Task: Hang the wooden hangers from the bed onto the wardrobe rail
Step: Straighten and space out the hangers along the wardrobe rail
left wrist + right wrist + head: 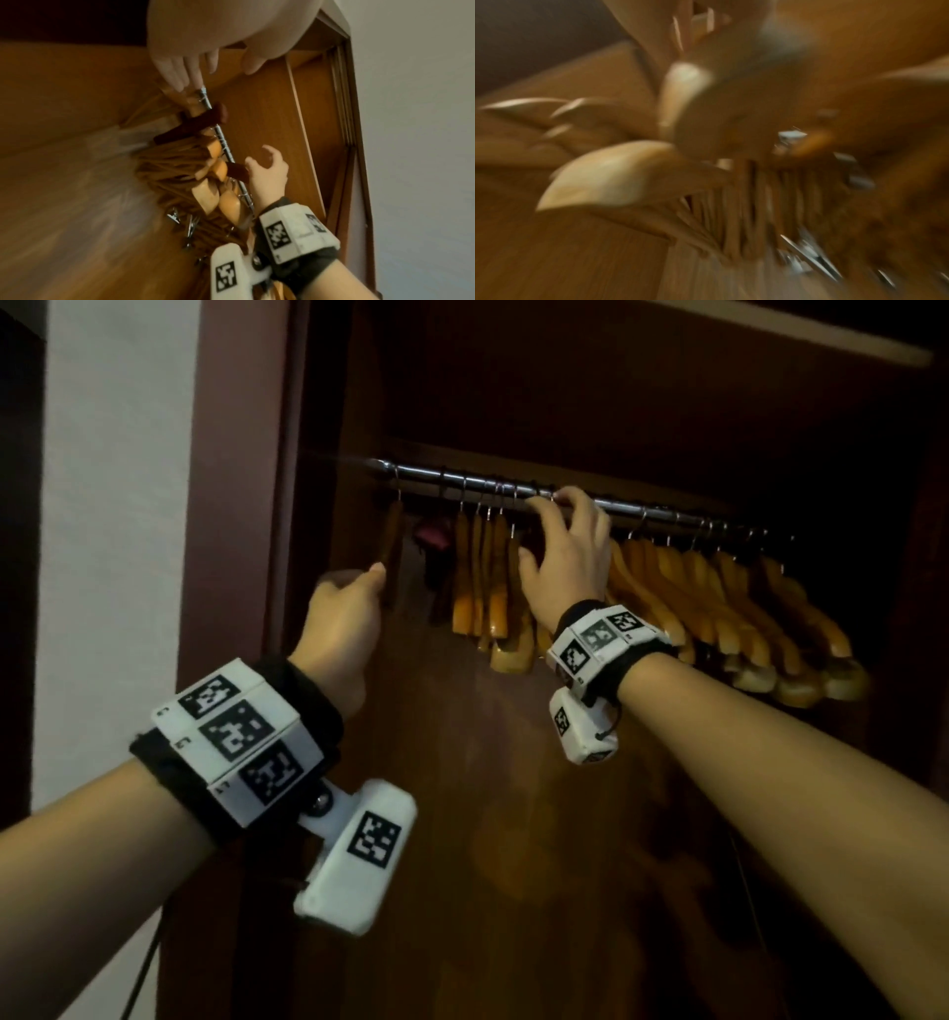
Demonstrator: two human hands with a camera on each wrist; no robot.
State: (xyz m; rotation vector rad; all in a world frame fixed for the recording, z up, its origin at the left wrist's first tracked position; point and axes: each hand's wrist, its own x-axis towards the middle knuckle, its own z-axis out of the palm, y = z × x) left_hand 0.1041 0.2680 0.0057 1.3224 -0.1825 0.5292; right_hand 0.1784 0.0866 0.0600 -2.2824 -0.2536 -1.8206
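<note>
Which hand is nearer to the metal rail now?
Right. The right hand reaches up with its fingers at the rail; the left hand is lower, beside the leftmost hanger.
</note>
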